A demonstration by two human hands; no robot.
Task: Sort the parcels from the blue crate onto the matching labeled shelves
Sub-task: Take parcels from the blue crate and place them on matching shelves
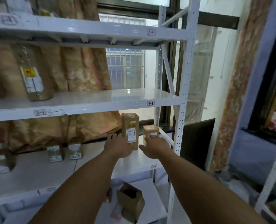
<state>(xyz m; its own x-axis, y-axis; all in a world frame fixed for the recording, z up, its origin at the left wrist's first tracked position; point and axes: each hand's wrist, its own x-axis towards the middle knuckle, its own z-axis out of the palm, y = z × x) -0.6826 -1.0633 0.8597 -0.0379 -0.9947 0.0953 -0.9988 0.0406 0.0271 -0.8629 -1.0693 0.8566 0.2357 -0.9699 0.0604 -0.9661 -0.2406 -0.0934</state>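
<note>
The tall parcel (130, 126) stands upright near the right end of the shelf (37, 173), set back from the front edge. Its printed label faces outward, probably so it can be checked against the shelf tag (154, 166) on the front lip below. Both are too blurred to read with confidence.

Just to its right, toward the right rear corner, stands a smaller parcel (151, 132). The left hand (118, 147) lies with straight fingers along the tall parcel's left face. The right hand (156, 147) is spread on the other side, thumb toward the parcel's base and fingers across the smaller parcel's front. Neither hand curls round anything, so they seem to be steadying or squaring the parcel in its place rather than lifting it.

Two small parcels (55, 153) sit further left along the same shelf. The blue crate is out of view.
</note>
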